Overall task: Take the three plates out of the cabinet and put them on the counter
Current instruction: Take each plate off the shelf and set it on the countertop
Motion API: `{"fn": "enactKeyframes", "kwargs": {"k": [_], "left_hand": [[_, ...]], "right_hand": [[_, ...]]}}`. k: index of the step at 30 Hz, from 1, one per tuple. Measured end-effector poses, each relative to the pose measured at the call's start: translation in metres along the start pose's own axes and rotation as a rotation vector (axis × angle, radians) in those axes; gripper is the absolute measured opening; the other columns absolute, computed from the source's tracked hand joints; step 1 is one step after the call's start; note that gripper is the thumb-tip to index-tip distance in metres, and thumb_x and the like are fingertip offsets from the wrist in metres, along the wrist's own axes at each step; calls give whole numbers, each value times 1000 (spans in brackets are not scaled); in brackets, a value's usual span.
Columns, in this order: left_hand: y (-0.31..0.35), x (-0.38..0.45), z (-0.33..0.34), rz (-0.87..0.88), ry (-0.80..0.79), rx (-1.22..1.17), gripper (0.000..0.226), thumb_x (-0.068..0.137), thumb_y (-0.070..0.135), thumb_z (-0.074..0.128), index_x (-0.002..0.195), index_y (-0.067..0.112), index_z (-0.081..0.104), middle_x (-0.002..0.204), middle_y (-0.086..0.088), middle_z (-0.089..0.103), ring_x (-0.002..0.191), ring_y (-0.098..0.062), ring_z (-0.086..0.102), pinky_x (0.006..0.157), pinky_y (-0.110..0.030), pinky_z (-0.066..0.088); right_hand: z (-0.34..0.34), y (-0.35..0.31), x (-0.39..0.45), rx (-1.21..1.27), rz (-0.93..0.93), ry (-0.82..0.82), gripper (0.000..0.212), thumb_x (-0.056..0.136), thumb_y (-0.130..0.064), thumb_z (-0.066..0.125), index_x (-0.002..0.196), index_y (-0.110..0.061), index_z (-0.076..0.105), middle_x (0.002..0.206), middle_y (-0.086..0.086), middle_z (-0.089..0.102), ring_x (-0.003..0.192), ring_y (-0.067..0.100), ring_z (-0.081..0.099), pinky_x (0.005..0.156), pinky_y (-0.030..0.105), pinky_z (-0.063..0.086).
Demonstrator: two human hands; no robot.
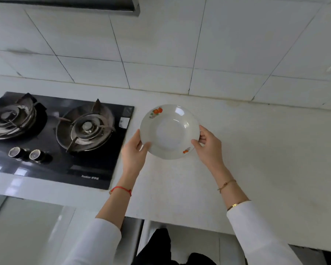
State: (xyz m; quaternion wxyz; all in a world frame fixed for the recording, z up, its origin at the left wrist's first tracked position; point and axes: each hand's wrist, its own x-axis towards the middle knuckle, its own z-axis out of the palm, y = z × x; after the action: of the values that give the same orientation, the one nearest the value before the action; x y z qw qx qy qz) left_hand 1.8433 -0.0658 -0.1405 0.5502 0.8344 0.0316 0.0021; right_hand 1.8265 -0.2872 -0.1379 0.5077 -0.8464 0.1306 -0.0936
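Observation:
A white deep plate [169,131] with small orange fruit prints on its rim is held over the pale counter [256,150], just right of the stove. My left hand [135,152] grips its left edge, thumb on the rim. On the opposite edge my right hand [208,148] holds it the same way. Whether the plate touches the counter I cannot tell. No other plate and no cabinet interior is in view.
A black two-burner gas stove [55,138] with two knobs is set into the counter at the left. White tiled wall [180,44] rises behind. A range hood edge [103,6] shows at the top left. The counter's front edge [180,224] runs near my body.

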Motion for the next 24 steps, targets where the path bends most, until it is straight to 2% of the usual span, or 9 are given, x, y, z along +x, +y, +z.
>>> {"fn": "enactKeyframes", "kwargs": {"k": [3, 6, 8, 10, 14, 17, 21, 24], "left_hand": [[-10, 47, 3, -4, -29, -3, 39, 83, 4, 62, 117, 25, 65, 77, 15, 65, 70, 12, 57, 68, 0, 43], [-21, 91, 10, -35, -43, 7, 41, 84, 9, 64, 121, 27, 64, 89, 11, 71, 77, 15, 59, 74, 0, 45], [-28, 114, 15, -53, -55, 9, 42, 84, 10, 65, 122, 27, 63, 96, 11, 72, 83, 18, 59, 78, -1, 47], [-36, 135, 22, -53, -72, -8, 42, 83, 6, 66, 120, 27, 64, 95, 15, 71, 84, 20, 59, 73, 2, 44], [-55, 172, 37, -76, -86, -17, 42, 81, 0, 67, 117, 19, 66, 94, 17, 70, 83, 19, 61, 74, -1, 47], [-68, 196, 47, -104, -100, -24, 44, 79, -1, 69, 119, 19, 67, 101, 8, 74, 85, 15, 64, 84, -13, 54], [-81, 218, 58, -117, -114, -22, 49, 79, -2, 70, 124, 17, 64, 96, 12, 70, 85, 10, 63, 73, -1, 47], [-87, 226, 62, -109, -117, 16, 45, 78, 2, 71, 120, 20, 66, 92, 12, 71, 85, 3, 65, 71, -2, 44]], "right_hand": [[21, -1, 37, 11, 38, 44, 46, 80, 3, 62, 122, -16, 62, 87, -15, 61, 77, -8, 60, 72, 0, 45], [40, 2, 72, 3, 81, 54, 47, 81, 3, 61, 123, -16, 61, 91, -8, 63, 78, 4, 62, 74, 3, 48], [51, 7, 92, -3, 104, 49, 46, 80, 4, 60, 123, -14, 61, 92, -5, 63, 81, 10, 61, 71, -1, 45], [60, 14, 112, -13, 125, 42, 46, 81, 5, 60, 123, -13, 61, 93, -6, 63, 82, 9, 61, 69, -2, 43], [79, 31, 148, -56, 150, 22, 47, 80, 5, 61, 123, -13, 61, 94, -5, 64, 84, 10, 61, 78, 12, 45], [89, 45, 168, -72, 180, 14, 46, 80, 6, 61, 122, -12, 60, 95, -1, 65, 86, 13, 61, 78, 17, 47], [101, 62, 187, -77, 209, -9, 45, 81, 5, 61, 123, -9, 59, 97, -1, 63, 91, 15, 61, 82, 21, 48], [106, 69, 195, -75, 221, -16, 44, 82, 4, 61, 124, -9, 58, 100, 0, 63, 93, 15, 60, 79, 18, 47]]}}
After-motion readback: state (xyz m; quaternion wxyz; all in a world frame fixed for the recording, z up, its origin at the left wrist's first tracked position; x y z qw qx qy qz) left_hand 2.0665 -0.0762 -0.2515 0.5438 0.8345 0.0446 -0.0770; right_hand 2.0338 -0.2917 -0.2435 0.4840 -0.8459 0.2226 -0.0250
